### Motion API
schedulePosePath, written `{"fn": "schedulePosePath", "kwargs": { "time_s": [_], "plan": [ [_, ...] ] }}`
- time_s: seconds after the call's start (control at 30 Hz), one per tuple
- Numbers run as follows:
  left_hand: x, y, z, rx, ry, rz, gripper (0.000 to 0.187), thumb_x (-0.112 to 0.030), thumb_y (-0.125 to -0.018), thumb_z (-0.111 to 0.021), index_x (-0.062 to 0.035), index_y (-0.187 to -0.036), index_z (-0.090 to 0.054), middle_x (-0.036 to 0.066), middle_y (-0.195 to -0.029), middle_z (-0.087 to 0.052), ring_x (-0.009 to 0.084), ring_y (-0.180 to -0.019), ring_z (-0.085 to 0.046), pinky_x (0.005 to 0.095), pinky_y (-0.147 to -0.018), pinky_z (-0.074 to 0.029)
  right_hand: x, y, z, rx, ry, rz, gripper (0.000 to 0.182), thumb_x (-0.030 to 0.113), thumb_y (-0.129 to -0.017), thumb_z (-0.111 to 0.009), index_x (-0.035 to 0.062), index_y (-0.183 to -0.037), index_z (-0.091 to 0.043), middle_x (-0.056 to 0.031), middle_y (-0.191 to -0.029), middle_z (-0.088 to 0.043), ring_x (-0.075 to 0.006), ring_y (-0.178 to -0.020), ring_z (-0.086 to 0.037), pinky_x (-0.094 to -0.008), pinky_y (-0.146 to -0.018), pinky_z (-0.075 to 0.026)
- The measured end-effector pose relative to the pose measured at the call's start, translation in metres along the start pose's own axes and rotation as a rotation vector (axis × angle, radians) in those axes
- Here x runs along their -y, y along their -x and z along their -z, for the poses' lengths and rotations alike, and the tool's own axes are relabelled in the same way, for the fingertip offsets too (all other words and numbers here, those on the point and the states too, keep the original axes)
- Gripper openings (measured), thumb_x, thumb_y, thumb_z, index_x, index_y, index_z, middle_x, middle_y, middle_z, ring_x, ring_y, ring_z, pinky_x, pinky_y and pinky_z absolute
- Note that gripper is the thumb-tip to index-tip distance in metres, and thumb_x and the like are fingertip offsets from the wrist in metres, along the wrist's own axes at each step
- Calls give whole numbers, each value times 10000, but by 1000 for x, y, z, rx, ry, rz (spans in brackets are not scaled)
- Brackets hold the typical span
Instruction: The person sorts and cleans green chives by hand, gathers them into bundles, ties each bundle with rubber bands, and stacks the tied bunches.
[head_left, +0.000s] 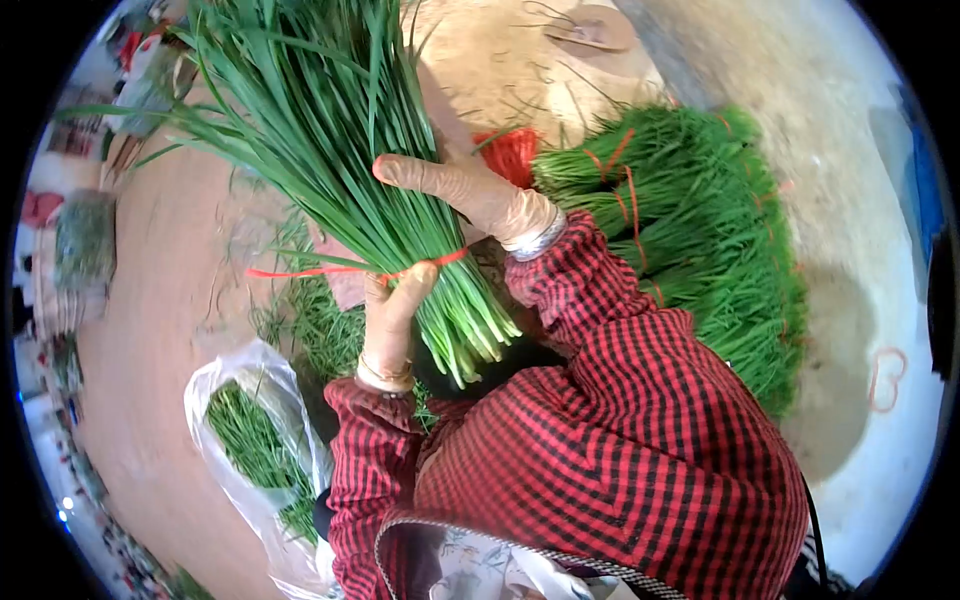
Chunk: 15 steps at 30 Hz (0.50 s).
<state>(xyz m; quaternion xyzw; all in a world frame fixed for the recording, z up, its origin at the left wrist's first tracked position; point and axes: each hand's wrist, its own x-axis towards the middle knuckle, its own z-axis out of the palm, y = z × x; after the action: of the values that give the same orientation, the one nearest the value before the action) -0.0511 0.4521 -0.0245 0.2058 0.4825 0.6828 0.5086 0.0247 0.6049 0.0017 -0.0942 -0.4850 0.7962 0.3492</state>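
A large bundle of garlic chives [320,130] hangs tilted in front of me, its pale cut ends pointing down toward my lap. A red tie [450,257] runs across its lower part, with one loose end sticking out to the left. My left hand [393,315] is closed on the bundle from below, its thumb against the tie. My right hand [470,195] grips the bundle higher up, its thumb lying along the front of the leaves. The fingers of that hand are mostly hidden behind the chives. Both hands appear to wear thin gloves.
Tied chive bundles [700,230] lie piled at the right beside the wall [850,150]. Red ties [508,155] sit in a heap behind my right hand. Loose chives [325,325] are on the floor. A white plastic bag [205,400] with greens stands at the lower left.
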Motion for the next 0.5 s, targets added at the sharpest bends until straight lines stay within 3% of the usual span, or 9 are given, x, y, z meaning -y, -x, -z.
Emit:
{"fn": "schedulePosePath", "kwargs": {
  "time_s": [0.03, 0.13, 0.2, 0.27, 0.33, 0.37, 0.43, 0.47, 0.5],
  "plan": [
    [13, -3, 5, -43, -84, 135, 403, -60, -837, -700, -67, -1211, -549, 28, -1033, -631, 120, -919, -595, 286, -872, -476, 4, 5, 5, -32, 20, 83, 734, 291, -830, -755, 30, -1398, -372, -87, -1204, -572, -181, -1066, -561, -314, -940, -460],
    [38, -2, -5, -38, -40, 182, 484, -115, -861, -715, -52, -1281, -483, 21, -1079, -611, 120, -981, -579, 288, -920, -455, -18, 19, 41, -83, 17, -70, 619, 248, -832, -731, 2, -1333, -465, -86, -1164, -605, -176, -1045, -574, -305, -934, -458],
    [53, 0, -3, 74, -138, 214, 600, -186, -894, -696, -1, -1378, -393, 44, -1238, -541, 133, -1115, -518, 282, -989, -408, -38, 39, 63, -270, 93, -211, 531, 235, -855, -674, -9, -1299, -517, -44, -1101, -623, -156, -995, -597, -299, -908, -483],
    [57, -5, 0, 236, -193, 284, 689, -226, -898, -696, 8, -1433, -330, 67, -1333, -484, 154, -1185, -477, 287, -1023, -379, -29, 62, 86, -379, 75, -218, 374, 238, -850, -652, 9, -1145, -629, -55, -1031, -657, -146, -916, -619, -286, -833, -499],
    [50, -7, -4, 295, -179, 296, 671, -180, -913, -675, 18, -1449, -325, 95, -1385, -457, 176, -1241, -452, 295, -1056, -358, -12, 84, 131, -491, 419, -180, 349, 279, -856, -628, 19, -1085, -670, -46, -1054, -660, -129, -903, -618, -292, -827, -495],
    [54, -9, 2, 277, -227, 273, 625, -207, -932, -642, 12, -1439, -349, 104, -1377, -476, 194, -1238, -475, 311, -1040, -374, 11, 94, 141, -672, 509, -218, 348, 300, -862, -613, 37, -1080, -680, -63, -1074, -661, -138, -941, -613, -310, -868, -479],
    [57, -8, 8, 286, -272, 227, 559, -213, -954, -603, 8, -1420, -386, 106, -1368, -495, 209, -1238, -495, 322, -1024, -388, 57, 127, 185, -775, 1015, -157, 321, 243, -920, -481, 66, -1100, -679, -92, -1129, -661, -189, -1044, -594, -336, -968, -428],
    [56, -5, 7, 310, -290, 218, 545, -200, -958, -596, 7, -1418, -390, 104, -1373, -495, 213, -1234, -497, 320, -1025, -388, 84, 143, 204, -869, 948, -188, 345, 225, -937, -436, 54, -1143, -654, -102, -1182, -643, -200, -1096, -574, -325, -995, -407],
    [57, -4, 7, 317, -292, 198, 537, -195, -958, -594, 9, -1413, -396, 106, -1375, -496, 217, -1234, -496, 322, -1028, -385, 109, 170, 228, -840, 1177, -56, 397, 298, -930, -470, 44, -1196, -621, -130, -1249, -604, -217, -1142, -553, -319, -1010, -392]
  ]
}}
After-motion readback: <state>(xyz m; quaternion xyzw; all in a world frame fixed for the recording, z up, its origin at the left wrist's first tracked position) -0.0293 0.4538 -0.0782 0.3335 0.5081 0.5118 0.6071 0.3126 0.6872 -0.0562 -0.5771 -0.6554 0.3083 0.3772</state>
